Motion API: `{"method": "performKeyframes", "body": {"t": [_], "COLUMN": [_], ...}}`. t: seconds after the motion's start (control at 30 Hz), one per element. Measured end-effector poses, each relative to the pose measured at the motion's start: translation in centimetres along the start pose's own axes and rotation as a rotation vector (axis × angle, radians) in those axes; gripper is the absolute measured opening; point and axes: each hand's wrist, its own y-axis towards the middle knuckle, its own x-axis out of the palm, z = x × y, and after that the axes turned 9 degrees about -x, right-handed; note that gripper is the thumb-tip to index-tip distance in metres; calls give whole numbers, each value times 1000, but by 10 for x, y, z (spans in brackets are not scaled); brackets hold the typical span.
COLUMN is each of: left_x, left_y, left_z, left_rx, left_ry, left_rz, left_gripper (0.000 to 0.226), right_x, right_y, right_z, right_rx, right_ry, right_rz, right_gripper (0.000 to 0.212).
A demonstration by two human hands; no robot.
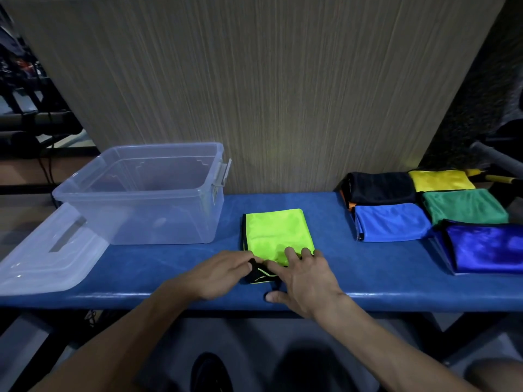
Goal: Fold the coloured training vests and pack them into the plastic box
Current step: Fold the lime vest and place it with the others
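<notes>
Lime-green vest with black trim, on blue desk. Clear plastic box, clear lid. Folded vests at right: black vest, yellow vest, green vest, light-blue vest, dark-blue shiny vest. Striped beige wall panel.

A broad panel with fine vertical grain in a pale brown-grey fills the upper middle of the frame, widening toward the top. Across the lower middle runs a long bench padded in blue, its front edge catching a soft sheen. At the upper left, dark gym equipment with padded bars stands dim and blurred. At the far right, a grey tube slants beside a speckled dark surface. Below the bench, the grey floor lies in shadow. The light is low.
</notes>
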Motion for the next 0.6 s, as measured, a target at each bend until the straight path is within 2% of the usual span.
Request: {"method": "performKeyframes", "body": {"t": [0.07,0.17,0.33,0.5,0.6], "left_x": [1,8,12,19,26], "left_y": [9,21,34,42,44], "left_z": [-1,3,7,4,-1], "left_rx": [-34,-53,-95,-168,-149], "left_ry": [-9,34,-10,-171,-225], "left_rz": [122,262,295,321,380], "left_gripper": [54,36,18,14,15], "right_x": [0,1,5,5,10], "right_y": [-1,-4,-5,-7,-7], "right_z": [2,3,6,10,16], "right_rx": [-17,-47,-76,-96,-129], "right_ry": [-3,8,11,24,63], "right_rz": [6,17,39,70,131], "right_gripper": [69,69,71,70,71]}}
